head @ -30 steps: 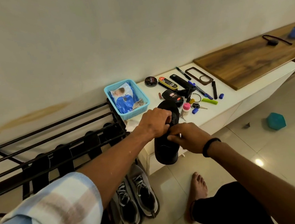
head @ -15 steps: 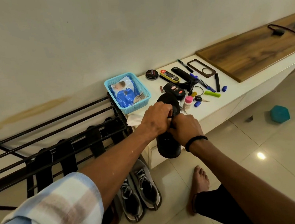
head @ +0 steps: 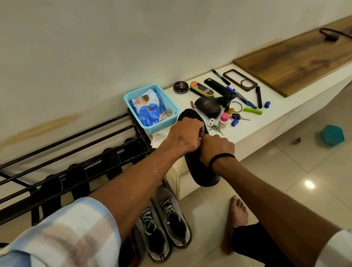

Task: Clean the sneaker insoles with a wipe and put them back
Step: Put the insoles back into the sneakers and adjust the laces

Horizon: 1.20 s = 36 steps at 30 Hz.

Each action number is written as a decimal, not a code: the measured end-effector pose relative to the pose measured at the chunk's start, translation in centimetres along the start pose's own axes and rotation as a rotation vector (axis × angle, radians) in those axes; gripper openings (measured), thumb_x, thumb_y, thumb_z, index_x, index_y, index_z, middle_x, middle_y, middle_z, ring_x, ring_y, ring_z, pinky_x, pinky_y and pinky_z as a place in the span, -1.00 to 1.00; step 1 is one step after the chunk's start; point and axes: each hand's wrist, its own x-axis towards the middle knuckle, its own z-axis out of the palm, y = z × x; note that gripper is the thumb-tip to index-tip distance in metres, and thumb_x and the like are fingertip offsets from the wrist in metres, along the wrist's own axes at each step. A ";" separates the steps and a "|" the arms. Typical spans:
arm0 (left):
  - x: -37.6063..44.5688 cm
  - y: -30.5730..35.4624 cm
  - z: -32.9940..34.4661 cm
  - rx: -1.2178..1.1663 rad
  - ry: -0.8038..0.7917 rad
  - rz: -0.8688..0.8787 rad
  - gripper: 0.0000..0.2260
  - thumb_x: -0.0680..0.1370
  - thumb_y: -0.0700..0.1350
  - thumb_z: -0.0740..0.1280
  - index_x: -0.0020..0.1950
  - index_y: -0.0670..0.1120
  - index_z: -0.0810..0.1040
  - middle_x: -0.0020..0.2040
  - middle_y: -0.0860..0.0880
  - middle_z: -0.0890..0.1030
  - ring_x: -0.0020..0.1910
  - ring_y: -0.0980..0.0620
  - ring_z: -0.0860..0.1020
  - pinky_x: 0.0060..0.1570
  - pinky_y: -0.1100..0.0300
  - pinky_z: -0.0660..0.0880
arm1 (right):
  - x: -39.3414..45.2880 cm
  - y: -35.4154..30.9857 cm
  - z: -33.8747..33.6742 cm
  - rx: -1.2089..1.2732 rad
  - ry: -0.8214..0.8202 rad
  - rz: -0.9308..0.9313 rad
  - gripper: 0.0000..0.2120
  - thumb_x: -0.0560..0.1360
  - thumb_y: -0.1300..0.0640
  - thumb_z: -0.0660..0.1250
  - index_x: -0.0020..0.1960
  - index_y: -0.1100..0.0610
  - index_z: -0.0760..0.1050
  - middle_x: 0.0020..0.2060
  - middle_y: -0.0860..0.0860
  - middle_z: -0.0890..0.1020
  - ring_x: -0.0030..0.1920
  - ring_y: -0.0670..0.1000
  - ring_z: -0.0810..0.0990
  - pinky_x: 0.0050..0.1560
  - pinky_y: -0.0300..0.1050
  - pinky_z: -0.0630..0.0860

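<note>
While both my hands grip one black insole point(head: 199, 169) over the white shelf's point(head: 275, 114) near edge | left hand point(head: 185, 135), right hand point(head: 217, 149) curled round its middle | seems light, floppy; best held mid-length.

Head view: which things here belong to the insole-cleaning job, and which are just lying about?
Job:
- black insole, gripped by left hand and right hand
- grey sneakers on the floor
- wipes pack in the blue basket
- crumpled white wipe on the counter

Lying about:
- shoe polish tin
- keys
- markers
- wooden board
- shoe rack
</note>
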 end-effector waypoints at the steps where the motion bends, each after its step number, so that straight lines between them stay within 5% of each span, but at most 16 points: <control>1: -0.1 -0.1 0.0 -0.008 0.003 -0.003 -0.84 0.55 -0.12 0.46 0.13 -0.01 0.63 0.08 -0.03 0.67 0.07 -0.03 0.62 0.10 0.03 0.62 | -0.1 -0.2 -0.1 0.014 0.018 0.013 -0.76 0.62 0.00 0.25 0.20 0.10 0.51 0.02 0.09 0.63 -0.01 0.13 0.60 -0.01 0.03 0.54; 5: -0.4 -0.9 0.4 -0.059 0.033 -0.013 -0.86 0.55 -0.08 0.48 0.08 -0.02 0.64 0.02 -0.04 0.69 0.01 -0.03 0.63 0.08 0.01 0.63 | -2.4 -0.9 -0.8 0.108 0.053 0.000 -0.75 0.63 0.01 0.23 0.20 0.13 0.49 0.01 0.13 0.61 -0.03 0.12 0.56 0.01 0.05 0.55; 9: -0.6 -1.1 0.4 -0.089 0.062 0.005 -0.84 0.53 -0.05 0.50 0.08 -0.02 0.65 0.00 -0.01 0.68 0.00 0.01 0.63 0.07 0.06 0.63 | -6.7 -0.3 0.4 -0.163 0.159 -0.146 -0.73 0.65 -0.11 0.16 0.16 0.01 0.53 0.03 0.05 0.65 0.19 0.15 0.48 0.27 0.26 0.35; 12: -0.7 -0.8 0.2 -0.059 0.056 0.013 -0.82 0.53 -0.05 0.50 0.11 -0.02 0.65 0.00 0.00 0.69 0.00 0.02 0.63 0.06 0.08 0.63 | -6.5 0.6 2.2 -0.176 -0.005 -0.240 -0.57 0.64 -0.21 0.12 0.34 0.04 0.43 0.19 0.02 0.60 0.32 0.12 0.47 0.41 0.44 0.16; 16: -0.5 -0.5 0.1 -0.040 0.023 0.015 -0.81 0.53 -0.06 0.50 0.13 -0.01 0.65 0.02 -0.02 0.68 0.00 -0.01 0.64 0.06 0.06 0.63 | -3.0 1.4 1.3 -0.141 -0.244 -0.307 -0.41 0.52 -0.38 0.22 0.31 0.05 0.40 0.13 -0.01 0.59 0.15 0.05 0.54 0.39 0.31 0.31; 22: -0.3 -0.6 0.0 -0.024 0.002 0.019 -0.80 0.53 -0.04 0.50 0.13 -0.01 0.65 0.03 -0.02 0.69 0.02 -0.01 0.64 0.05 0.07 0.62 | 0.8 0.2 0.1 -0.258 -0.510 -0.296 -0.21 0.40 -0.53 0.21 0.30 0.09 0.44 -0.01 0.03 0.59 -0.03 0.04 0.60 0.09 0.01 0.61; 27: -0.8 -1.2 0.4 -0.048 0.048 0.015 -0.80 0.54 -0.03 0.50 0.14 0.00 0.64 0.03 -0.01 0.69 0.01 0.01 0.64 0.07 0.07 0.63 | -1.8 1.6 1.8 -0.158 -0.156 -0.396 -0.48 0.58 -0.30 0.18 0.34 0.06 0.42 0.13 -0.01 0.62 0.13 0.05 0.57 0.39 0.23 0.35; 31: -1.0 -1.3 0.5 -0.046 0.071 0.017 -0.80 0.55 -0.01 0.49 0.15 0.02 0.63 0.04 0.00 0.68 0.01 0.01 0.64 0.03 0.08 0.62 | -4.7 3.2 2.7 -0.138 0.234 -0.386 -0.45 0.61 -0.29 -0.02 0.27 0.04 0.53 0.21 0.03 0.58 0.20 0.09 0.45 0.24 0.10 0.43; 34: -1.0 -1.1 0.3 -0.028 0.072 0.022 -0.80 0.56 0.00 0.48 0.16 0.02 0.62 0.05 0.00 0.68 0.04 -0.01 0.64 0.03 0.07 0.61 | -4.3 3.4 2.6 -0.092 0.271 -0.284 -0.41 0.61 -0.33 -0.04 0.30 0.04 0.52 0.47 0.13 0.36 0.40 0.23 0.33 0.30 0.23 0.41; 36: -1.0 -1.2 0.2 -0.032 0.070 0.015 -0.80 0.56 0.01 0.48 0.15 0.03 0.63 0.05 0.00 0.68 0.05 -0.01 0.64 0.01 0.08 0.60 | -3.6 3.2 2.4 0.004 0.258 -0.255 -0.50 0.63 -0.26 0.05 0.28 0.05 0.53 0.46 0.14 0.38 0.36 0.20 0.38 0.27 0.18 0.47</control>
